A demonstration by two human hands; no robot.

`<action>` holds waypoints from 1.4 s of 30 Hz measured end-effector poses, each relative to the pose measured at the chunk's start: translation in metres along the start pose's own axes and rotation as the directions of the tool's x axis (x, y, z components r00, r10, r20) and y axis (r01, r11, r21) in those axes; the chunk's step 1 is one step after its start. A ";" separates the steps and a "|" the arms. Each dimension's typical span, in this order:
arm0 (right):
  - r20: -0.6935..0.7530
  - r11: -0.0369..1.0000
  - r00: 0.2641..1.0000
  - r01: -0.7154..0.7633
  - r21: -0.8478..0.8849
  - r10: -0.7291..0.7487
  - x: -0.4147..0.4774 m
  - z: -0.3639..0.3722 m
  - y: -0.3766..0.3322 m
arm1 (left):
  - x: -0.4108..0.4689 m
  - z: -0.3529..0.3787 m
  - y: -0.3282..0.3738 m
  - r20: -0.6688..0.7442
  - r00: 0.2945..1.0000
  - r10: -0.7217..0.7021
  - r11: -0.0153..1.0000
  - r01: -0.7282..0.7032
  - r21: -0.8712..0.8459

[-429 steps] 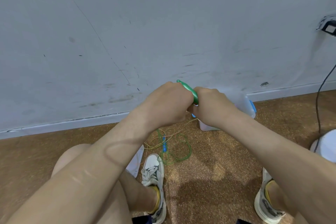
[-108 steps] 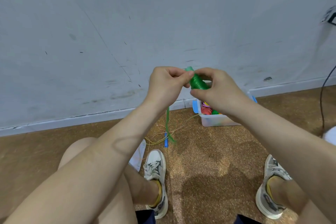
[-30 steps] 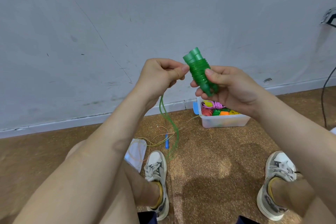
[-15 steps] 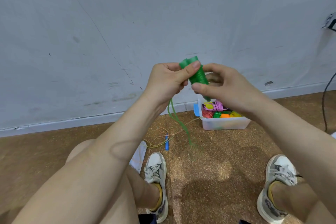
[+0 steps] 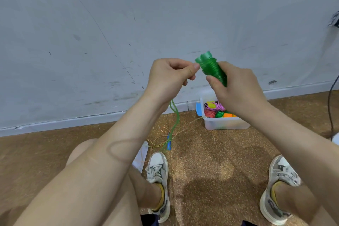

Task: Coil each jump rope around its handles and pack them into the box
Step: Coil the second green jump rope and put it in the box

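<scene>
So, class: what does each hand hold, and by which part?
Right hand grips the green jump rope's coiled handles around their lower half; left hand pinches its loose cord, the rest hanging below.

More green rope (image 5: 213, 71) around its handles (image 5: 204, 57)

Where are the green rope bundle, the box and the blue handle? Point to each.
green rope bundle (image 5: 212, 69): head view, coiled middle.
box (image 5: 225, 124): head view, front wall.
blue handle (image 5: 168, 146): head view, lower half.

Person wears white sneakers (image 5: 158, 169), yellow socks (image 5: 161, 196), dark shorts (image 5: 149, 220).
</scene>
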State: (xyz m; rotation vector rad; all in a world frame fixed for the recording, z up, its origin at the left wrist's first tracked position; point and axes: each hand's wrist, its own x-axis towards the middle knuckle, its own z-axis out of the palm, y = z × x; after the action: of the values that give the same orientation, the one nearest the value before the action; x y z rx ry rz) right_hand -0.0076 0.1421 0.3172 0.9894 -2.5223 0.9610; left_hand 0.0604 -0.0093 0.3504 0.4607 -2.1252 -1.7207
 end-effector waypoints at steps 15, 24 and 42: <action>0.633 0.075 0.774 -0.630 0.773 -0.016 -0.002 -0.023 -0.012 | 0.005 -0.005 0.004 0.295 0.938 -0.184 0.929 0.264 -0.261; 0.012 0.988 1.000 -0.029 0.152 0.027 -0.009 0.005 -0.013 | 0.000 0.010 -0.001 0.015 0.989 -0.149 0.961 0.148 -0.235; 0.098 0.810 0.969 -0.242 0.534 0.225 0.000 -0.004 -0.017 | 0.001 0.004 0.003 -0.022 0.996 -0.083 0.971 0.076 -0.227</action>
State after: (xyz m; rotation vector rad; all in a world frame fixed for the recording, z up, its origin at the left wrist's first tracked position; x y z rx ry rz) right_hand 0.0045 0.1359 0.3288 0.8299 -2.4799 1.8243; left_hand 0.0578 -0.0052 0.3530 0.5096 -1.8829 -1.9581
